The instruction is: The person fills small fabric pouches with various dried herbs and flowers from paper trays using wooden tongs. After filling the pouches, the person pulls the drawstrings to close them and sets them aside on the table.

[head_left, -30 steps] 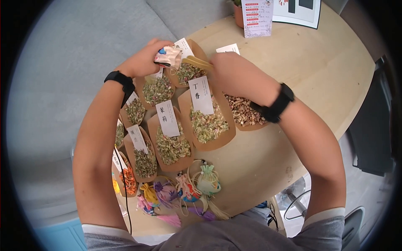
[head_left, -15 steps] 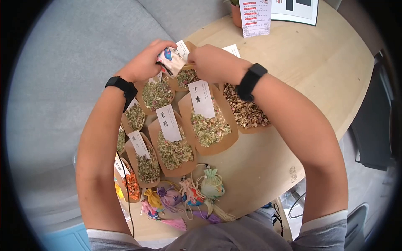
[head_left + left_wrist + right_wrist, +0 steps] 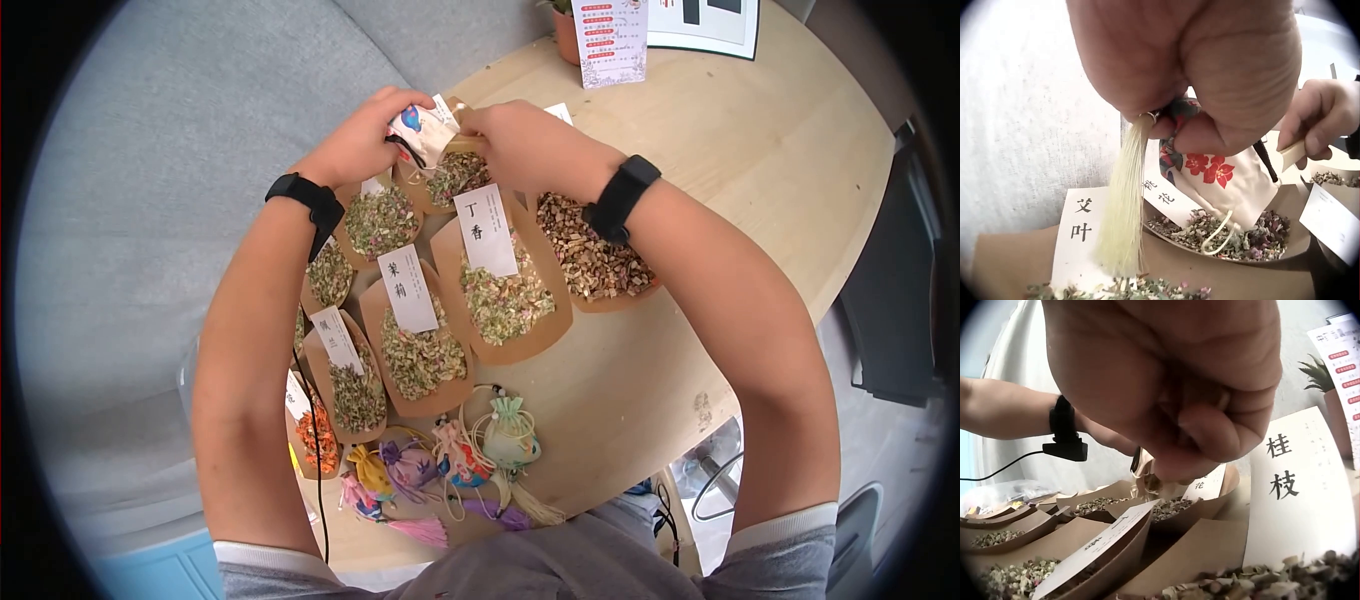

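Observation:
My left hand [image 3: 362, 138] grips a white cloth pouch [image 3: 425, 135] with blue and red patterns, tilted above a paper tray of dried herbs [image 3: 458, 178]. In the left wrist view a pale yellow tassel [image 3: 1124, 200] hangs under that hand, and the pouch [image 3: 1225, 187] hangs with its drawstring end low, over the herbs. Just right of the pouch, my right hand [image 3: 545, 150] pinches a flat, light wooden piece [image 3: 1293, 155]. The far end of that piece is hidden. In the right wrist view the curled fingers of the right hand [image 3: 1200, 425] cover most of it.
Several labelled herb trays [image 3: 420, 385] stand around, with wood-like chips [image 3: 595, 260] at right. Near the table's front edge lie small tasselled pouches [image 3: 510, 440]. A plant pot [image 3: 567, 38], a printed card [image 3: 612, 45] and a framed sheet [image 3: 705, 30] stand at the back.
My right hand has moved left to the pouch, then shifted slightly back right. The scoop-like wooden piece seen earlier is now mostly hidden. My left hand has moved slightly right with the pouch.

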Motion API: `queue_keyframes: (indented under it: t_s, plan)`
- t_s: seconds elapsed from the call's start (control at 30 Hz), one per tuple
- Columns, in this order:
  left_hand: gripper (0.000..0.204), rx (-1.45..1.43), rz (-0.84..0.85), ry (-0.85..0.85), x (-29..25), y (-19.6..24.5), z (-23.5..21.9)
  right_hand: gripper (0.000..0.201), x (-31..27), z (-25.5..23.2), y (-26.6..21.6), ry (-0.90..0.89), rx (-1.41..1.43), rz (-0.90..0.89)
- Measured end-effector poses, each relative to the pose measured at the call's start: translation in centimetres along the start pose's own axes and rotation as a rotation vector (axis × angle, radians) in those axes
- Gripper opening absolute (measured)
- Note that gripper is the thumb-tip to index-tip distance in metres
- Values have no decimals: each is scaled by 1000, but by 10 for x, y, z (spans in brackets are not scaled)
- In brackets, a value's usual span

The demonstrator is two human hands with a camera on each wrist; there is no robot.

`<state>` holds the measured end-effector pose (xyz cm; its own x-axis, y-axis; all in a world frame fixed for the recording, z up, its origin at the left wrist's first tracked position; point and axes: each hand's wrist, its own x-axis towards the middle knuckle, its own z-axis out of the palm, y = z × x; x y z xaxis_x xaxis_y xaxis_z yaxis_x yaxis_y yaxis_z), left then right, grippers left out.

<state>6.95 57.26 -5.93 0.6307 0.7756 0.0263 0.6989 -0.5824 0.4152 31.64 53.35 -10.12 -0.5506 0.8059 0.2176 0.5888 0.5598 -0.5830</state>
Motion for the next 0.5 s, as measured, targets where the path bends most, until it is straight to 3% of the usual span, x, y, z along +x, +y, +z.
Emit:
queue_keyframes:
  t_s: [0.1, 0.23, 0.33, 0.4, 0.43, 0.5]
  plan:
    - [61, -39, -76, -24, 2, -1, -2, 18, -1, 0, -1, -104, -81, -6]
    - [62, -106, -79, 59, -3, 4, -1, 23, 5, 6, -1, -12, 21, 28]
    - [68, -275, -209, 31, -2, 3, -1, 24, 6, 1, -4, 34, 75, 19]
    - [60, -504, -270, 21, -2, 2, -3, 25, 9, 3, -8, 42, 109, 26]
    - [60, -503, -271, 19, -2, 2, -5, 25, 11, 7, -10, 139, 182, 33]
    - [44, -1093, -321, 79, -1, 2, -8, 25, 11, 14, -15, 238, 252, 45]
